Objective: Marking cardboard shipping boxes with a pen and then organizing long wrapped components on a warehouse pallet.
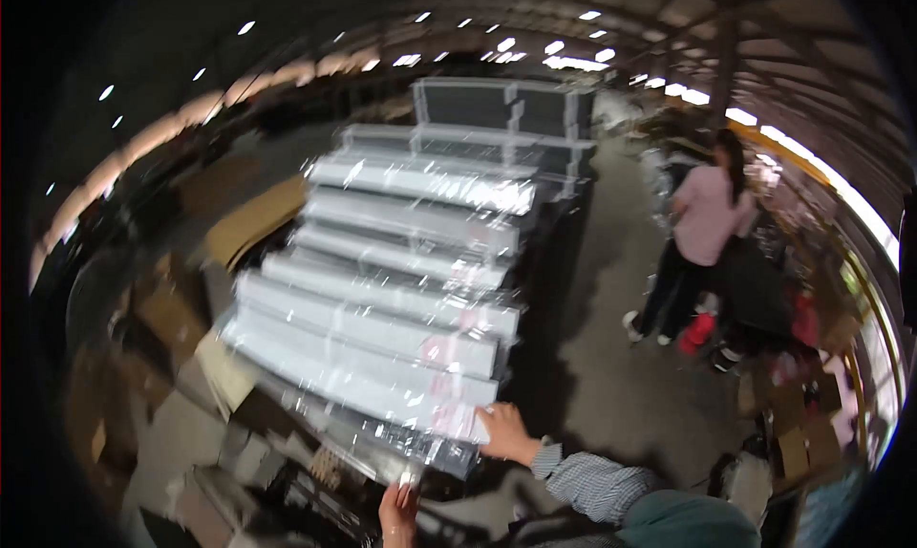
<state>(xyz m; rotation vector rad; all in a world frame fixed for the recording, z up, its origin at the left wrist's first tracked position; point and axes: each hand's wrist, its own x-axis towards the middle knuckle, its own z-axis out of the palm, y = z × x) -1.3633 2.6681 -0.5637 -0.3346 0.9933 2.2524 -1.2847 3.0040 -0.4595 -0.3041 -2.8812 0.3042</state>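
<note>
Long white packages (382, 343), wrapped in shiny clear plastic, lie in overlapping rows like steps in front of me. My right hand (508, 435) is closed on the right end of the nearest white package, where reddish marks show through the wrap. Lower down, my left hand (398, 515) is at the near edge of the pile, its fingers drawn together by the end of a translucent plastic-covered strip (358, 452). What those fingers hold, if anything, is blurred. Dark wrapped material shows beneath the front package.
Behind the rows stands a dark stack with pale straps (465, 104). Cardboard pieces (256, 221) lie to the left. On the right, beyond a grey floor aisle (607, 309), a person in a pink top (705, 214) stands near a red object (698, 333) and open cardboard boxes (807, 424).
</note>
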